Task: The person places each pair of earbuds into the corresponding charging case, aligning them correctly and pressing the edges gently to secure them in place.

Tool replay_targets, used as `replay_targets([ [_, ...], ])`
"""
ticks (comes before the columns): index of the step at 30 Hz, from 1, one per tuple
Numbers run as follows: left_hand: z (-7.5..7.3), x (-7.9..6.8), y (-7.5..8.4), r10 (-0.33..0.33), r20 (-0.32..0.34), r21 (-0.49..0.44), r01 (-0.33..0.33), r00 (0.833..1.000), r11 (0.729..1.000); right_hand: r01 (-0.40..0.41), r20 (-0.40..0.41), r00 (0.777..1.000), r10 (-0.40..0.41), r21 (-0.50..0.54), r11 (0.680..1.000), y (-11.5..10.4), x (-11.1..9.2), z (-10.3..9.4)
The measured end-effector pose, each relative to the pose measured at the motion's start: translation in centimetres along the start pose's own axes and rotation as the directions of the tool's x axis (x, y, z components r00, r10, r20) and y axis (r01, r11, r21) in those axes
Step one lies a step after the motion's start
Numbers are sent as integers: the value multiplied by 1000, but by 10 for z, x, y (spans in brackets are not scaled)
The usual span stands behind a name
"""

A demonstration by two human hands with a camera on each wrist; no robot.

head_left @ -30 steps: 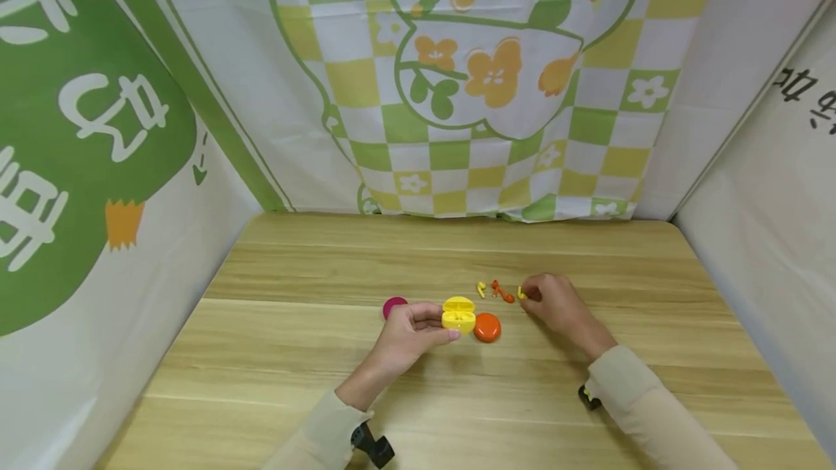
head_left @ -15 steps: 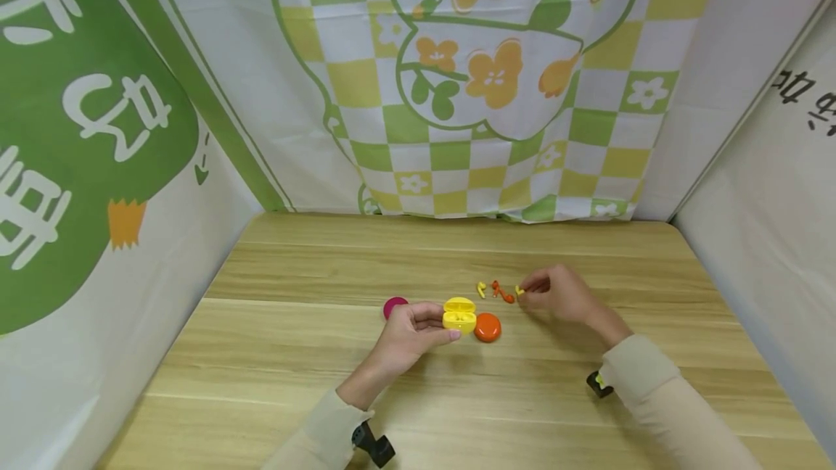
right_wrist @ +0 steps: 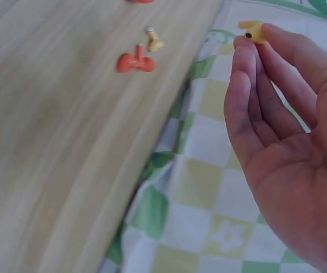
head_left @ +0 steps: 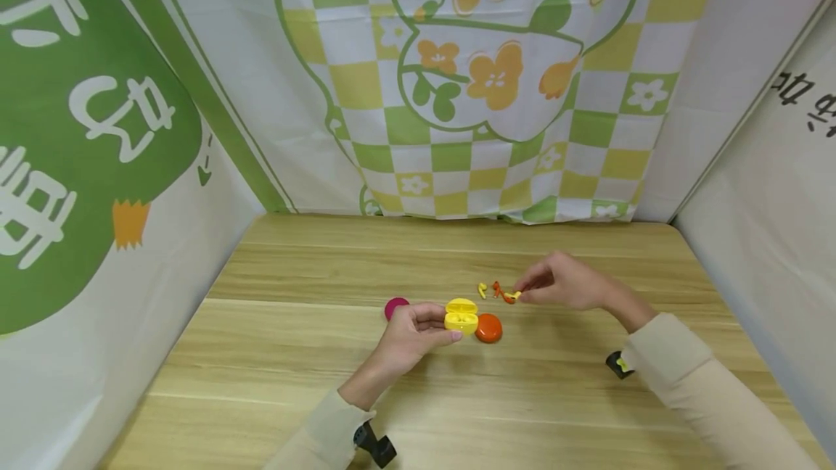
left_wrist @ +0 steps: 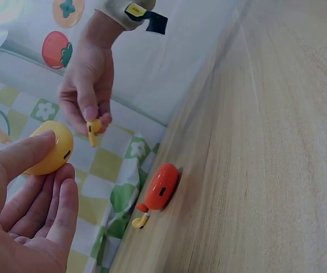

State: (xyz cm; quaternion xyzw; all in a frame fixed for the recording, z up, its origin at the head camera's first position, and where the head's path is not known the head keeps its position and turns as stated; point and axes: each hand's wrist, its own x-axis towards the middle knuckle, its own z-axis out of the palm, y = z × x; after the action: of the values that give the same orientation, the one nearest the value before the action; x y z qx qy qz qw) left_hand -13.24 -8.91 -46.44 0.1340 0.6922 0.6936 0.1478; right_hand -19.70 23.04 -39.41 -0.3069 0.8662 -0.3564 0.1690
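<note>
The landmark is the glossy orange rounded case (head_left: 488, 328), plastic by its look, lying on the wood-grained bench (head_left: 294, 274). Just left of it, raised off the bench, is the yellow rounded case (head_left: 461, 318) with its lid tipped back, held in the left hand (head_left: 408, 336), thumb on one side and fingers on the other. Beyond the orange case and to its right, the right hand (head_left: 564, 281) pinches a small yellow stemmed earbud (left_wrist: 93, 129) between thumb and fingertips, the stem poking free.

The step seems to be bringing this earbud to the yellow case. Keep that case steady, its interior facing up and the thumb clear of the raised lid. Turn the earbud to match its well before lowering it; whether either well is filled is too small to tell. A light pinch should do, as something so small and smooth may slip. Lift it clear of the two orange stemmed earbuds (head_left: 509, 299) beyond the orange case, and leave the other yellow earbud (head_left: 482, 290) beside them undisturbed.
</note>
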Motion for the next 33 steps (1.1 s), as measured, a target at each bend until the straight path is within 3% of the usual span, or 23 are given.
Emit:
replay_targets([
  [18, -1, 1, -3, -5, 0, 0, 5, 1000, 1000, 86, 182, 980, -79, -32, 996, -64, 19, -19],
  [26, -1, 2, -4, 0, 21, -9, 0, 1000, 1000, 102, 263, 962, -80, -73, 992, -85, 31, -13],
  [33, 1, 1, -4, 18, 30, -3, -18, 999, 1000, 138, 302, 947, -109, -77, 987, -90, 38, 0],
])
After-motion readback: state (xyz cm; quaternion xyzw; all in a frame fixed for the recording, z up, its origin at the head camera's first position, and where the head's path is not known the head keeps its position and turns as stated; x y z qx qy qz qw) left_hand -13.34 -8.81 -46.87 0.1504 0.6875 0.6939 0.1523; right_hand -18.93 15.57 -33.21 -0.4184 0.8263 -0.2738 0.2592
